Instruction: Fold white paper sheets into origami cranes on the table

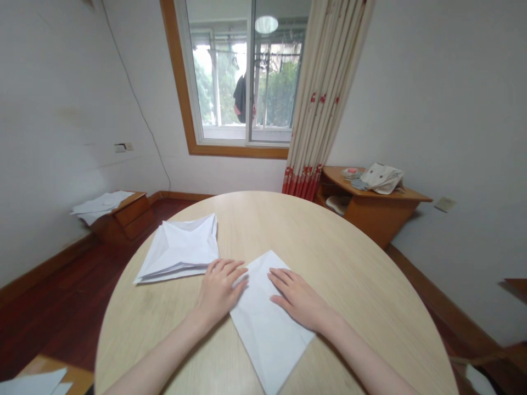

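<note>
A folded sheet of white paper (269, 334) lies flat on the round wooden table (362, 307), turned so that one corner points away from me. My left hand (222, 285) rests at its left edge, with fingers stretched out and the fingertips touching the paper. Across the right side of the sheet lies my right hand (297, 296), palm down with its fingers extended. Neither hand grips anything. Just beyond my left hand sits a stack of folded white papers (185, 244) with raised creases. The underside of the paper and both palms are hidden.
At the back right, a wooden desk (382, 216) carries a pale cloth bag (382, 178). Papers (102, 203) cover a low cabinet (132, 216) at the left wall. More white sheets (35, 383) lie at the lower left. A curtain (325, 93) hangs beside the window (247, 82).
</note>
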Motion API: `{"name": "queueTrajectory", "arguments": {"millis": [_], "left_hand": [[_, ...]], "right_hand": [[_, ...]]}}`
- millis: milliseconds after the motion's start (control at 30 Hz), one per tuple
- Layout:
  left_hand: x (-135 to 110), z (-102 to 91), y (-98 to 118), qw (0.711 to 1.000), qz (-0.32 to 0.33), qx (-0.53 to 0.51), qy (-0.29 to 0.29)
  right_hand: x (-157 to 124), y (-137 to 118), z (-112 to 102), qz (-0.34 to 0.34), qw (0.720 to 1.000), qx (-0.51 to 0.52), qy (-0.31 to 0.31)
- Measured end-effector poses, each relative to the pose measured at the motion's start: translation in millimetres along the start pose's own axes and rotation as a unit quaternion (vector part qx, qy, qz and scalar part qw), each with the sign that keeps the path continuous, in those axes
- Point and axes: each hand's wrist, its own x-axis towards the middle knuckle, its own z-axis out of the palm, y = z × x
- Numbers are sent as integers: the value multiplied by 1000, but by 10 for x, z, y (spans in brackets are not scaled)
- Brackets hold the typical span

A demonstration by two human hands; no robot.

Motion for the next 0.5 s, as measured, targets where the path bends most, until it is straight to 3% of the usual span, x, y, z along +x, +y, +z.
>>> {"name": "queueTrajectory", "arguments": {"millis": [167,500], "left_hand": [[-43,139,-34,994,23,-53,-96],[-81,332,-152,970,-48,-163,-174]], "right_hand": [[7,66,6,-21,999,44,7],[63,231,-18,-15,994,105,-27]]}}
